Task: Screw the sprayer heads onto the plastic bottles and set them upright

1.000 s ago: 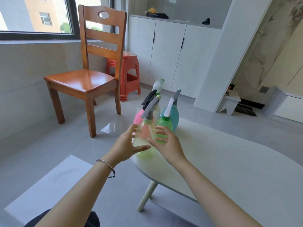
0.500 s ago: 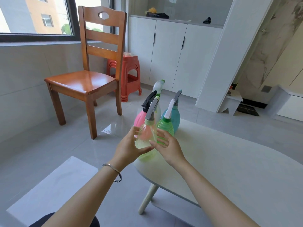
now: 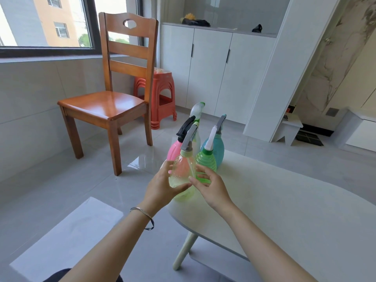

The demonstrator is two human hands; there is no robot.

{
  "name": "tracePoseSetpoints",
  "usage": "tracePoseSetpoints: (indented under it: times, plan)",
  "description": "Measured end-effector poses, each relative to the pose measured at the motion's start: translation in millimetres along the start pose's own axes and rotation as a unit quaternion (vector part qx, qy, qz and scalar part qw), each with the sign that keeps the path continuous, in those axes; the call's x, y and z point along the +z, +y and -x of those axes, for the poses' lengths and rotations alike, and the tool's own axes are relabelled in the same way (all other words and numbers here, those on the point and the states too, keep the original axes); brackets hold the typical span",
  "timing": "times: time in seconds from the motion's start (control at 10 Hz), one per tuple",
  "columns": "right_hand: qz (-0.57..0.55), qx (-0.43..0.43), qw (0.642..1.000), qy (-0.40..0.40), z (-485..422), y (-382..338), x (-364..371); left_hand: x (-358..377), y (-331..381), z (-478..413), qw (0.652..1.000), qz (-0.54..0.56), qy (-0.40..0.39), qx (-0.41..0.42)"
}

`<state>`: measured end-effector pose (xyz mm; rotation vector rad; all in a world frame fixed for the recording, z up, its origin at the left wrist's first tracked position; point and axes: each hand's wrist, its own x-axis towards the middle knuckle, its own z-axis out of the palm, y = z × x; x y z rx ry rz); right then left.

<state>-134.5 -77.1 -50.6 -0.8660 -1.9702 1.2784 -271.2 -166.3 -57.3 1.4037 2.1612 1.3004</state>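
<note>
Yellow bottle (image 3: 183, 169), translucent plastic, bulb-shaped, stands upright at the left edge of the tabletop (image 3: 284, 210) with its grey sprayer head (image 3: 189, 137) on. My left hand (image 3: 160, 186) wraps it low, thumb across the front, fingers curved behind. Pink bottle (image 3: 173, 149) with black head (image 3: 185, 127) sits just behind, and a pale bottle (image 3: 197, 142) further back. Green ribbed bottle (image 3: 206, 161) with a white head is just beside on the right, teal bottle (image 3: 218, 149) behind that. My right hand (image 3: 213, 190) is loose and spread, index tip at the yellow bottle's side; can't tell if touching. All 5 look capped and upright, so I judge this the final set-down. Next move: let go without tipping it. It looks light, sits near the edge, and the neighbours crowd it. Tabletop is smooth, matte white, rounded.
</note>
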Motion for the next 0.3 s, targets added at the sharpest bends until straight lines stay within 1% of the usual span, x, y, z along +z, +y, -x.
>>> tracePoseSetpoints:
  times: [0.2,0.3]
  plan:
    - [0.002,-0.007,1.0,0.01,11,-8,-16,3,0,0,1.0,-0.004,0.001,-0.008]
    - [-0.016,-0.031,0.998,0.048,21,-26,-36,0,0,1,1.0,-0.005,-0.01,-0.019]
